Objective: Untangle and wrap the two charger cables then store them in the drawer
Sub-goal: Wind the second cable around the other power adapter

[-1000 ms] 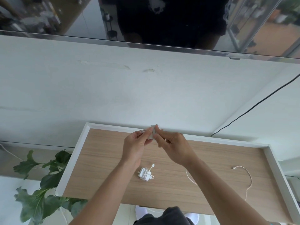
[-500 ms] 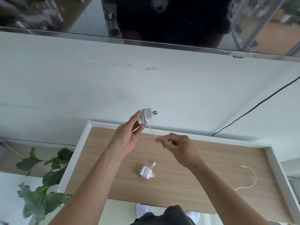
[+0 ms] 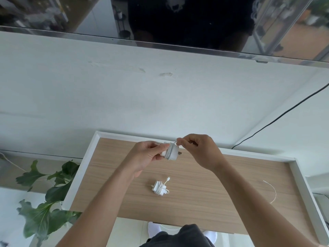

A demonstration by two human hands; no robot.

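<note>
My left hand [image 3: 146,155] grips a white charger plug [image 3: 171,153] with several turns of its white cable wound around it, held above the open drawer [image 3: 195,175]. Right beside the plug, my right hand [image 3: 199,152] pinches the cable at the plug's top. The cable's loose end [image 3: 272,190] curves over the drawer's wooden bottom at the right. A second white charger [image 3: 159,188], wrapped in its own cable, lies flat in the drawer's middle, below my hands.
The drawer has white walls [image 3: 80,175] and stands pulled out from a white cabinet top [image 3: 160,97]. A green plant [image 3: 46,198] grows at the left. A black cord [image 3: 277,120] runs across the cabinet at the right. A dark screen [image 3: 178,20] hangs above.
My left hand has lowered the plug back over the drawer. My right hand has come up to the plug with the cable. The loose end on the right has shortened.
</note>
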